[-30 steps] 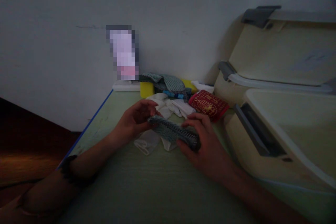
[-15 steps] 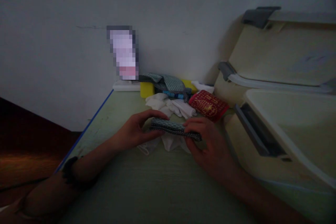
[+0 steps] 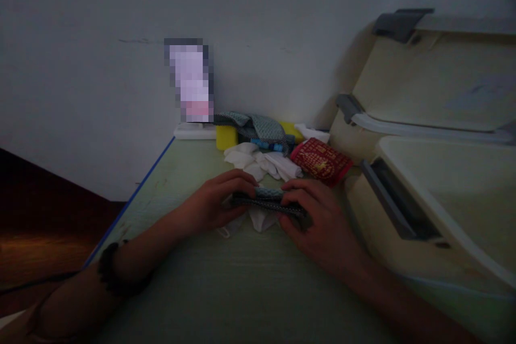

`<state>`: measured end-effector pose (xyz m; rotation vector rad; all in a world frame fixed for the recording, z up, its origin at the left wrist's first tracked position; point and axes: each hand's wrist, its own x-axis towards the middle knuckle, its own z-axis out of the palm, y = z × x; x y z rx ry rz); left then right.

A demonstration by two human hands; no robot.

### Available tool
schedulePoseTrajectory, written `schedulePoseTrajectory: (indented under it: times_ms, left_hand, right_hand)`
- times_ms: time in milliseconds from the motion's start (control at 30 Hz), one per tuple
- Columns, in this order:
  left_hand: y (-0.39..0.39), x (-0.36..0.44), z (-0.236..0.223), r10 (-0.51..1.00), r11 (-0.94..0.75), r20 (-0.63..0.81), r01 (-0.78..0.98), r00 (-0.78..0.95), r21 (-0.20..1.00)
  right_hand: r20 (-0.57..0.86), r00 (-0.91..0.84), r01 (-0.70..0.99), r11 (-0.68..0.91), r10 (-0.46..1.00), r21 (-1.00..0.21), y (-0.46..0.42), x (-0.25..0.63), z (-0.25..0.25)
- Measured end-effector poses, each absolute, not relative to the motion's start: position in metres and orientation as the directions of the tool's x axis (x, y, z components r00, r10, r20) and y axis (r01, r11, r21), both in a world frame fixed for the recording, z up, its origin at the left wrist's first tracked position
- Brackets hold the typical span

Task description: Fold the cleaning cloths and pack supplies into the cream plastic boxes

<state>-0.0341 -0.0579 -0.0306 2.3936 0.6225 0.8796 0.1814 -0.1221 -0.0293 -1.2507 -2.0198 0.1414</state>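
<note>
Between my two hands is a folded grey-green cleaning cloth (image 3: 269,193) with a dark speckled edge, held above the table. My left hand (image 3: 220,199) pinches its left end, fingers over the top and thumb below. The right end is gripped by my right hand (image 3: 312,209) in the same way. Under and behind the cloth lie thin white crumpled pieces (image 3: 262,220), partly hidden by it. Farther back, more white cloth-like pieces (image 3: 262,161) sit beside a red packet with gold print (image 3: 321,160).
A similar grey-green cloth (image 3: 262,126) drapes over yellow sponge-like blocks (image 3: 226,137) and a blue item (image 3: 266,144) by the wall. At the left stands a pixelated upright device (image 3: 191,80) on a white base (image 3: 193,131). A cream storage box (image 3: 387,226) with its lid raised fills the right.
My left fingers have moved further over the cloth's left end, covering more of it. The cloth looks slightly more level, and my right hand has shifted a little along it.
</note>
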Motion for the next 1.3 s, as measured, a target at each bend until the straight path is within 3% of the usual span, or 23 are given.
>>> schedulePoseTrajectory:
  times_ms: [133, 367, 967, 1300]
  left_hand:
    - [-0.0598, -0.0333, -0.0286, 0.559, -0.796, 0.469, 0.286, 0.684, 0.533]
    - [-0.0594, -0.0332, -0.0282, 0.613, -0.77, 0.481, 0.339, 0.627, 0.54]
    - [-0.0601, -0.0324, -0.0279, 0.569, -0.777, 0.473, 0.253, 0.672, 0.576]
    - [-0.0624, -0.0343, -0.0261, 0.578, -0.775, 0.445, 0.29, 0.684, 0.561]
  right_hand:
    - [0.539, -0.272, 0.73, 0.536, 0.797, -0.425, -0.1215, 0.1817, -0.0295]
    - [0.556, -0.254, 0.75, 0.524, 0.792, -0.403, -0.1219, 0.1809, -0.0281]
    - [0.558, -0.252, 0.741, 0.529, 0.79, -0.414, -0.1213, 0.182, -0.0312]
    - [0.543, -0.254, 0.751, 0.517, 0.8, -0.41, -0.1216, 0.1821, -0.0319]
